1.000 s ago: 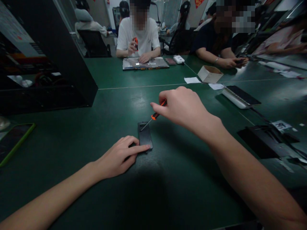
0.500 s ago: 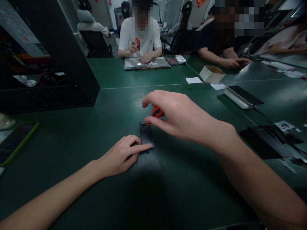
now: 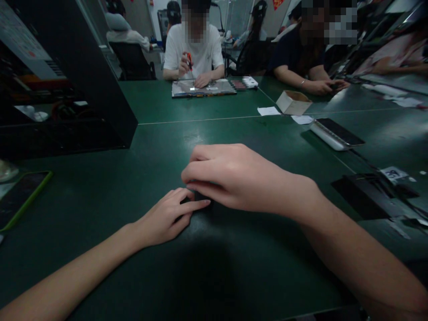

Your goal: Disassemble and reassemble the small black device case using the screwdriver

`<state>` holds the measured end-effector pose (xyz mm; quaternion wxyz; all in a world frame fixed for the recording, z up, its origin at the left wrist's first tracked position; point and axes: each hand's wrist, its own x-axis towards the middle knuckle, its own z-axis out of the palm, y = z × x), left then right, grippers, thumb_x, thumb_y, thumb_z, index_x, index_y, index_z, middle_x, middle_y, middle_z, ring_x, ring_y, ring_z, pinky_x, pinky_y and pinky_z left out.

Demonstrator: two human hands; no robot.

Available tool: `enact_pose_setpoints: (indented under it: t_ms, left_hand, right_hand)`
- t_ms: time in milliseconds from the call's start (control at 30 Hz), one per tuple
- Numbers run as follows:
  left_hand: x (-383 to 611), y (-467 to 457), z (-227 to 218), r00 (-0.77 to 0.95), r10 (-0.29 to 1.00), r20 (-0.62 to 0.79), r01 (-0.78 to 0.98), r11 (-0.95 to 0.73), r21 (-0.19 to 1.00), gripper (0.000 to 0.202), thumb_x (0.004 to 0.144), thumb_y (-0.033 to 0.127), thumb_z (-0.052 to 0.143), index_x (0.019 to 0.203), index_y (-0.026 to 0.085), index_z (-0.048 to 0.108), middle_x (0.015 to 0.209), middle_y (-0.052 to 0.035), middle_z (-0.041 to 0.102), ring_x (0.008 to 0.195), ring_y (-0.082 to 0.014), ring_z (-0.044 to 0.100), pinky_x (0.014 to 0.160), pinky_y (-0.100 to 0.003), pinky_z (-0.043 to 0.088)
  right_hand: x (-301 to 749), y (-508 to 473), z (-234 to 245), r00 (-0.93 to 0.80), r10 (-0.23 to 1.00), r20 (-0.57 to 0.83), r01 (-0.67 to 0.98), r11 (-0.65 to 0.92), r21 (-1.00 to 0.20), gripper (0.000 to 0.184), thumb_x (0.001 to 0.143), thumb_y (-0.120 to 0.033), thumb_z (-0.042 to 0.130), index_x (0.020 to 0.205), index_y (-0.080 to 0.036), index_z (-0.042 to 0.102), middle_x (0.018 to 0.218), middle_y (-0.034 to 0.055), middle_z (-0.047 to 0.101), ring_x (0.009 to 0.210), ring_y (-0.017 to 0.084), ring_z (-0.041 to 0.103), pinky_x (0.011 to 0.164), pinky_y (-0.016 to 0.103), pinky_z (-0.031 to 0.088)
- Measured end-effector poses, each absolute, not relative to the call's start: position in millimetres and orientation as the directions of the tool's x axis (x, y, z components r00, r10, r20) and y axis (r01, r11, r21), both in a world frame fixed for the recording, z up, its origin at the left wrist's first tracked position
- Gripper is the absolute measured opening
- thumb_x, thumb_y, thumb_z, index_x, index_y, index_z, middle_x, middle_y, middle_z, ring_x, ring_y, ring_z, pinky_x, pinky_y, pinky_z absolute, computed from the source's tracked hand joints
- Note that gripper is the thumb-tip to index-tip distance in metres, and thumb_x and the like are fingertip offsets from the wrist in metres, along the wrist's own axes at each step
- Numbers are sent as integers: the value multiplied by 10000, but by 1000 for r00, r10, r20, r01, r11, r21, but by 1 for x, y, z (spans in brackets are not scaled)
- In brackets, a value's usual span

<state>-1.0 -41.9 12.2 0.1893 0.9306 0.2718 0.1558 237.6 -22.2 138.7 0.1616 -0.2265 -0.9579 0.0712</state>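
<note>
White tag [image 3: 391,173], right of frame: writing too blurred to read. Black device [image 3: 201,196], centre, is showing as a sliver under the right hand [image 3: 240,178], whose fingers are bunching over it; whether it grips anything cannot be told. Left hand [image 3: 167,218] is pressing a straight forefinger on the device's near edge. Green mat [image 3: 100,214] is lying open lower left.

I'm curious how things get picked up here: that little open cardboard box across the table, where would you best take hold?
Probably a grip on two opposite side walls of the cardboard box, coming down from above: it sits upright, open top up, with straight flat walls, and just paper slips lie beside it.
</note>
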Motion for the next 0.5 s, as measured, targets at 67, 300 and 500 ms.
enact_pose_setpoints:
  t_ms: [67, 300, 500]
  left_hand:
    - [-2, -42, 12, 806, 563, 182, 445, -779, 442, 499, 1027, 150, 446, 1493, 313, 520, 1250, -104, 568, 1121, -260, 556, 975, -425, 487]
    - [-1, -42, 13, 800, 564, 205, 436, -781, 448, 506, 1010, 129, 450, 1476, 302, 545, 1177, -100, 578, 1052, -243, 565, 926, -396, 494]
    - [0, -43, 14, 802, 565, 194, 436, -775, 458, 494, 1012, 128, 451, 1470, 285, 551, 1180, -104, 575, 1060, -247, 560, 935, -404, 488]
  right_hand:
    - [236, -19, 137, -814, 488, 314, 433, 871, -230, 258, 1022, -166, 414, 1101, -146, 659, 1017, 88, 620, 840, 184, 552, 705, 302, 379]
    - [249, -17, 140, -823, 480, 303, 393, 867, -307, 397, 921, -33, 442, 1251, -186, 601, 1242, 117, 604, 1033, 203, 588, 849, 331, 459]
    - [249, -18, 140, -786, 534, 310, 479, 844, -239, 316, 952, -115, 518, 1253, -163, 601, 1221, 131, 620, 979, 222, 606, 809, 346, 470]
